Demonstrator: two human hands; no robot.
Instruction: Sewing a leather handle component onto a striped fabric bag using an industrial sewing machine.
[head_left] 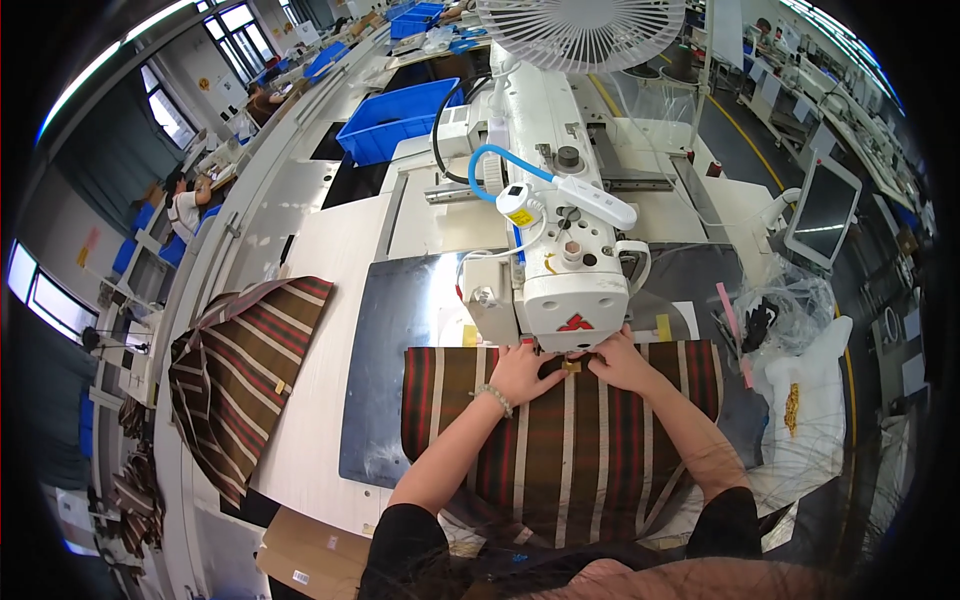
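A piece of brown, red and cream striped fabric (540, 450) lies under the front of a white sewing machine (575, 285) and hangs toward my body. At its far edge sits a small tan label (572, 367), between my two hands. My left hand (522, 375), with a beaded bracelet at the wrist, rests on the fabric left of the label, thumb stretched toward it and apart from the fingers. Some of its fingertips are hidden by the machine head. Right of the label, my right hand (620, 364) has its fingers curled down onto the fabric, gripping it near the edge.
Another striped fabric piece (245, 380) with a small label lies on the pale table at left. A blue bin (400, 120) stands behind it. A screen (825, 212), clear plastic bags (785, 305) and a pink strip (733, 335) are at right. A fan (585, 30) hangs above.
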